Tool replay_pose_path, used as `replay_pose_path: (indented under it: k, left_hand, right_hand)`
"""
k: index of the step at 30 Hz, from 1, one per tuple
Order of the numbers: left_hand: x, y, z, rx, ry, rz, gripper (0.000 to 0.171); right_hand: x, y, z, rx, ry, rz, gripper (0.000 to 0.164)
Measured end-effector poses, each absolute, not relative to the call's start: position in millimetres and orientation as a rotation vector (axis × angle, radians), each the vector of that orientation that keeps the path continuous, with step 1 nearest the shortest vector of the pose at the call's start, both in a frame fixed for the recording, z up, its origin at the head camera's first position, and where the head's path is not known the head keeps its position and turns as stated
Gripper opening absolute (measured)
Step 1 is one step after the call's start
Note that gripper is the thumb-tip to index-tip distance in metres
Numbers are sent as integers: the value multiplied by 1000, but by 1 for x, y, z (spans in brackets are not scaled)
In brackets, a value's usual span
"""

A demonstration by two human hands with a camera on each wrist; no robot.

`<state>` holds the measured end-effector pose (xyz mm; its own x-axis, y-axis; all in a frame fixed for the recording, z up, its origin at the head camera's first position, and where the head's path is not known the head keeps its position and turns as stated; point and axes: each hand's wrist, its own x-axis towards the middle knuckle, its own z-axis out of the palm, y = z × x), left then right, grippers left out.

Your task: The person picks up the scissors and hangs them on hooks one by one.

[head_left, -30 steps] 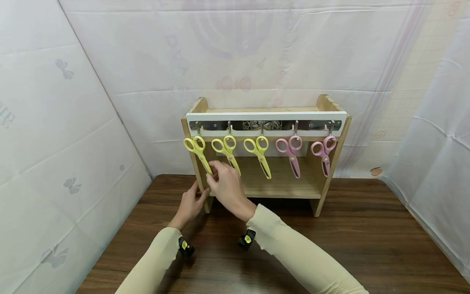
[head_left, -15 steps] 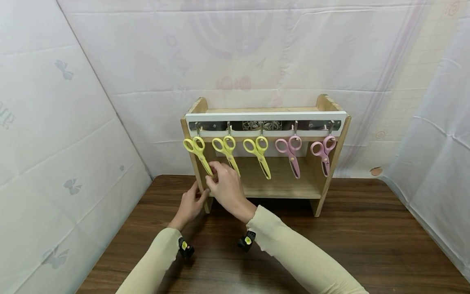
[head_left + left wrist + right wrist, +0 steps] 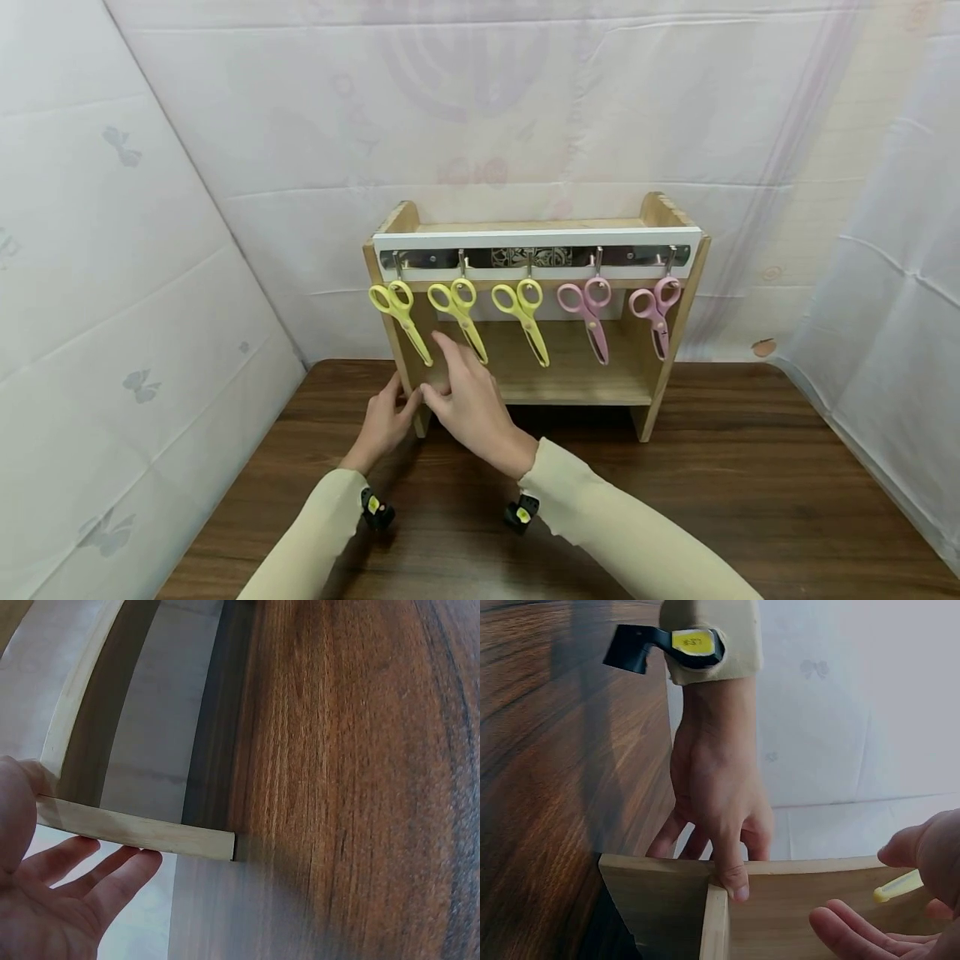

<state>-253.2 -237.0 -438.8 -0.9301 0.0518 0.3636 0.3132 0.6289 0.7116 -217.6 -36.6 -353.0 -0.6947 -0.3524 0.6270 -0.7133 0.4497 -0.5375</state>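
Observation:
A small wooden shelf [image 3: 570, 385] stands on the table. From hooks on its front rail hang yellow scissors [image 3: 457, 310] at the left and middle and pink scissors [image 3: 587, 308] at the right, tips down. My left hand [image 3: 384, 423] grips the lower part of the left side panel [image 3: 150, 829], thumb on the inner side, fingers along the outer face. Just below the leftmost yellow scissors [image 3: 399, 308], my right hand [image 3: 480, 408] holds nothing, its thumb and straight fingers spread apart. In the right wrist view, the scissors' yellow tip [image 3: 900, 886] shows between thumb and fingers.
The dark wood-grain table [image 3: 720, 492] spreads in front of and beside the shelf. A white patterned cloth [image 3: 480, 108] hangs behind it, and another [image 3: 112, 292] on the left. A black camera mount [image 3: 667, 646] sits on the left wrist.
My right fingers have come off the leftmost yellow scissors' tip and parted, and the thumb has dropped lower. The left hand keeps its grip. The head view has shifted slightly.

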Motion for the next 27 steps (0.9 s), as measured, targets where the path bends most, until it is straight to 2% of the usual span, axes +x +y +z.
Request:
replay_pose_path:
  k: [15,27]
  left_hand:
    - [-257,-236,-441,-322,-2509,-1190,41]
    - [-253,-239,-445,-330,-2472,-1141,42]
  right_hand:
    - [-188,0,-367,933,-2344,961,71]
    - [-190,44,-385,972,-2271,798,68]
